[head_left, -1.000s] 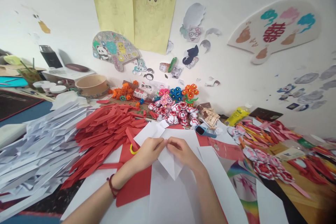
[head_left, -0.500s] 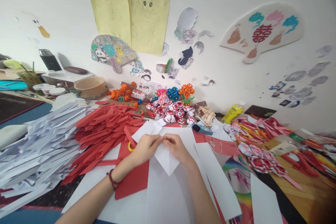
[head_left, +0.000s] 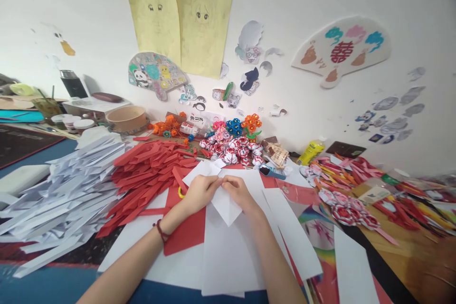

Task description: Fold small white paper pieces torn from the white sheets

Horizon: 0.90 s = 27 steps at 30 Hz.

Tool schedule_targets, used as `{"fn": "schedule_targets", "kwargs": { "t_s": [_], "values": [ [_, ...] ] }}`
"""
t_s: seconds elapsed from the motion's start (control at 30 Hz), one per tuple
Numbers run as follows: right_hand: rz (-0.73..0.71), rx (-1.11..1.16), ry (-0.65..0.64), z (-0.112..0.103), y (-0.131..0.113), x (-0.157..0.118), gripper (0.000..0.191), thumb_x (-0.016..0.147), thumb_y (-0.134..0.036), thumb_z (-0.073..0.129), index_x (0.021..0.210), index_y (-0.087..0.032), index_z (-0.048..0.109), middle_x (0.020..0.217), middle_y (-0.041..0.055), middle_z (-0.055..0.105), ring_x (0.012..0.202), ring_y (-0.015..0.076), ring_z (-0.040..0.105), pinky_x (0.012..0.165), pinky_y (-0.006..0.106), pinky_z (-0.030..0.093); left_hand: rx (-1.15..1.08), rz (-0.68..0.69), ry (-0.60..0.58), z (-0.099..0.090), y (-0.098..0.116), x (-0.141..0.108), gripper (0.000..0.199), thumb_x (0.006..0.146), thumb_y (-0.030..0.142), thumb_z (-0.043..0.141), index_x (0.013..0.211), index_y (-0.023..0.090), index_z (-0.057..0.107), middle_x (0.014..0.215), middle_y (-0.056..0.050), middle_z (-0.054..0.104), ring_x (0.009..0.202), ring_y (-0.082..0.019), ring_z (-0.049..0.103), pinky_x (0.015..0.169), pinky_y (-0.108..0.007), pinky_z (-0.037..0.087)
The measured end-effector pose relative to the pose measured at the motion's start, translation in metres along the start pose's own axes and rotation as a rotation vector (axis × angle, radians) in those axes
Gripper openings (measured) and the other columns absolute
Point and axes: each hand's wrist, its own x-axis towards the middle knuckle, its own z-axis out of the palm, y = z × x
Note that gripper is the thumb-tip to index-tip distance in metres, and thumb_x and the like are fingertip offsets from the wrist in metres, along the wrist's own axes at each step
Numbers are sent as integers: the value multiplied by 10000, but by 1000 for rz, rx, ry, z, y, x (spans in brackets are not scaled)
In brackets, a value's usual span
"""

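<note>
Between my hands is a small sheet of white paper [head_left: 227, 208], creased down the middle, with one corner pointing toward me. My left hand [head_left: 204, 192] pinches its upper edge, a dark red bracelet on the wrist. Right beside it my right hand [head_left: 238, 193] pinches the same edge, fingertips nearly touching the left ones. Beneath lie larger white sheets [head_left: 231, 256] and red paper [head_left: 185, 232]. Yellow scissor-like handle [head_left: 181, 193] shows by my left hand, partly covered. Another white piece [head_left: 201, 171] rests just beyond the fingers.
Heaps of white strips [head_left: 67, 194] and red strips [head_left: 149, 171] lie at left. Behind stand red-and-white paper flowers [head_left: 238, 149] and a blue watch [head_left: 272, 172]. A yellow bottle [head_left: 311, 152] leans by the wall. At the lower right edge is another person's blurred hand [head_left: 440, 266].
My hands keep their pinch on the white paper, which sits slightly higher in view. The camera view has shifted a little. Another person's hand shows more at the lower right.
</note>
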Motion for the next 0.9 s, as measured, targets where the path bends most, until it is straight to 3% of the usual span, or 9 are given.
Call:
{"fn": "schedule_targets", "kwargs": {
  "t_s": [0.47,0.9],
  "values": [
    [48,-44,55,0,3,-4,129,702,-286,581,649,-172,555,600,-37,459,556,105,408,521,225,296,-9,21,33,-7,-4,1,419,908,395,339,568,167,429,533,17,407,541,-110,360,554,-245,214],
    [-95,-228,39,-4,-1,-8,175,731,-299,561,619,-166,546,599,-26,437,573,109,372,532,237,280,-40,29,137,-18,-9,3,427,899,405,355,547,164,358,522,24,382,529,-93,359,536,-245,206]
  ]
}}
